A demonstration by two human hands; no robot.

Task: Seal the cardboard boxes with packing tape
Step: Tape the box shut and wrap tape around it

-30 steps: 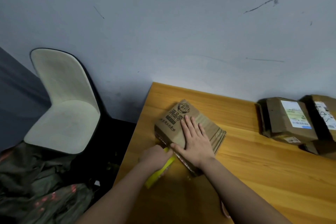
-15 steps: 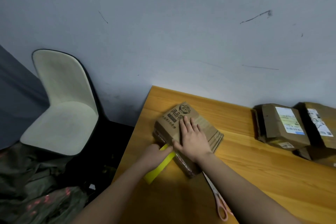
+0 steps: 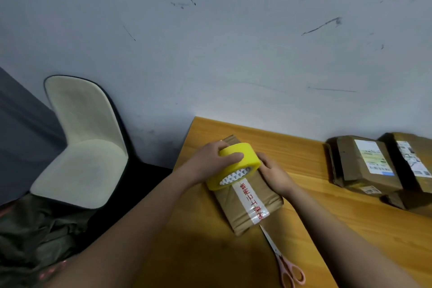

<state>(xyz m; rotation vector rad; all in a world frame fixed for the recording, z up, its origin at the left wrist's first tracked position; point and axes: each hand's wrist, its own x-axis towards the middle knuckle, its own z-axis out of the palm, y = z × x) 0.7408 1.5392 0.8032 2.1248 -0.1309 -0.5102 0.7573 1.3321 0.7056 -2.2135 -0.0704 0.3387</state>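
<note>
Now our left hand [image 3: 211,163] grips the yellow tape roll [image 3: 236,166], thumb curled over its rim, above the far end of the cardboard box [image 3: 251,196] on the table [image 3: 350,229]. Our right hand [image 3: 273,172] rests on the box's right edge. Pink-handled scissors [image 3: 284,262] lie just beside the box's near end.

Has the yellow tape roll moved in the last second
Yes. The yellow tape roll, gripped by the left hand, went from the near edge of the cardboard box up onto its top, toward the wall.
</note>
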